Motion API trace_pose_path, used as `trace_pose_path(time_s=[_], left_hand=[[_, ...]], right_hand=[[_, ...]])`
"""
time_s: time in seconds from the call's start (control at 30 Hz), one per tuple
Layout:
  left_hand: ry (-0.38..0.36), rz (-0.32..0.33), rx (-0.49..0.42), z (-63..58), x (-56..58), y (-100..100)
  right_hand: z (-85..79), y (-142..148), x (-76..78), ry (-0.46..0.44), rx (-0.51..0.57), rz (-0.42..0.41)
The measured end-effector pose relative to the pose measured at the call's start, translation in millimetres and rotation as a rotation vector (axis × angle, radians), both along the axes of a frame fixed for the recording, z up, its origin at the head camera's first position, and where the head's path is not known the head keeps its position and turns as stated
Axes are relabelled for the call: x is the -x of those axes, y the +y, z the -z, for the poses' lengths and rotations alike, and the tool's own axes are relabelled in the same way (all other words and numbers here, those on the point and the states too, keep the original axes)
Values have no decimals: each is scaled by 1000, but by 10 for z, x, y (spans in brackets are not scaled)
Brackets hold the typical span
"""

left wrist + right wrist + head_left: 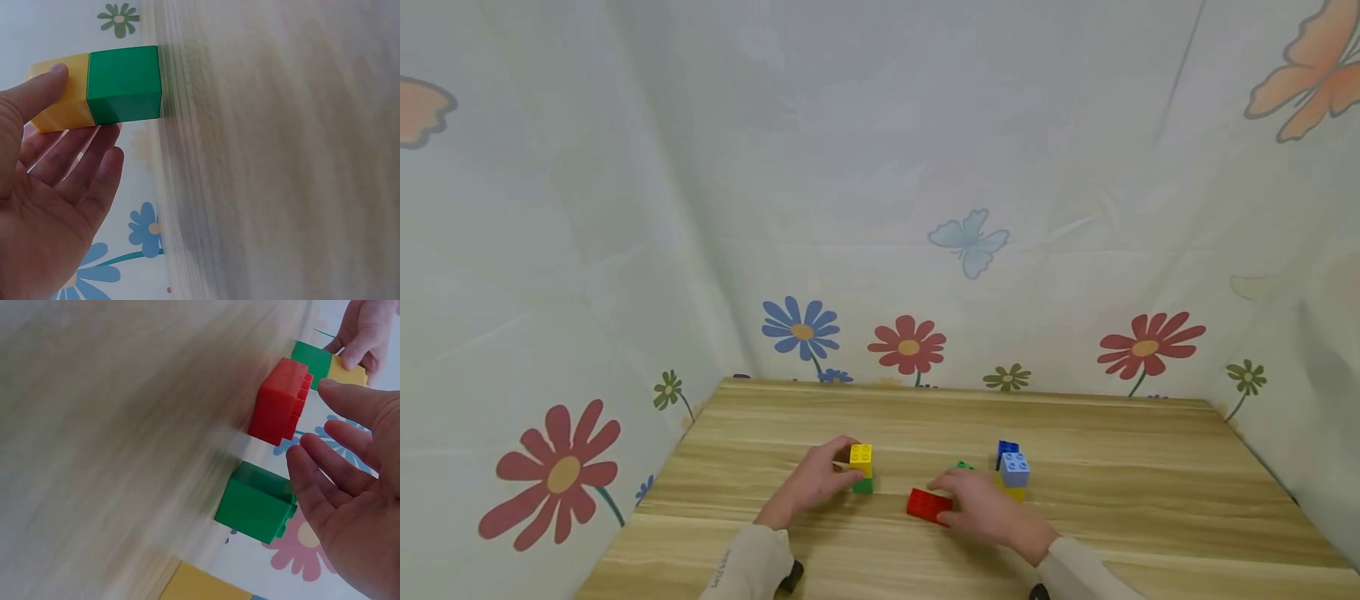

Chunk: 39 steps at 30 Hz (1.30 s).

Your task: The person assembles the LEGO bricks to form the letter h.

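My left hand (816, 477) pinches a yellow block (861, 454) between thumb and fingers. The yellow block sits stacked on a green block (125, 84), which stands on the table. Over the right part of a red brick (927, 505), my right hand (988, 507) hovers with fingers spread and loosely bent. In the right wrist view the red brick lies studs up near the thumb, with a gap visible. A separate green brick (256, 500) stands beside the red one, below those fingers; in the head view the right hand hides most of it.
Right of the right hand stand a light blue block (1015, 470) on a yellow brick (1015, 493) and a dark blue block (1006, 450) behind. Everything rests on a wood-grain table (1112, 467), backed by a flower-printed curtain (880, 167).
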State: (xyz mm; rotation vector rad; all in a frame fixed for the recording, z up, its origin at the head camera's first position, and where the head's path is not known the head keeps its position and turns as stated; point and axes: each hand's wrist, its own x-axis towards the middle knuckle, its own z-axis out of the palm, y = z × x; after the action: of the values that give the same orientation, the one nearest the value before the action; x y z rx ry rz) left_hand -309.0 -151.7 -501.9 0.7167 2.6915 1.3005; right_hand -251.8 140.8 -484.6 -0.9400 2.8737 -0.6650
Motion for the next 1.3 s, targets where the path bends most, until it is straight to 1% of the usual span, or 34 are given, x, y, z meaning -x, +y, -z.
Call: trace_pose_path(time_s=[0.13,0.33,0.53,0.7,0.9,1.03,1.13,1.3], left_hand=[[-6,3,1,1,5,-1],[-11,-3,18,-15,-12,-1],[-10,16,4,-32,-30,11],[-13,22,1,-25,-39,18],[-25,21,20,4,-26,25],[-66,33,20,10,-27,28],[-102,39,19,-6,-37,33],[-107,57,12,-29,-64,43]], right_hand=[[41,-46,18,-5,-38,3],[57,-100,28,-28,-82,18],[85,-128,57,-60,-107,31],[97,-142,66,-87,-105,31],[82,-160,64,-84,-126,25],[79,-171,62,-91,-122,26],[93,-167,63,-95,-104,26],[95,-146,43,-98,-67,22]])
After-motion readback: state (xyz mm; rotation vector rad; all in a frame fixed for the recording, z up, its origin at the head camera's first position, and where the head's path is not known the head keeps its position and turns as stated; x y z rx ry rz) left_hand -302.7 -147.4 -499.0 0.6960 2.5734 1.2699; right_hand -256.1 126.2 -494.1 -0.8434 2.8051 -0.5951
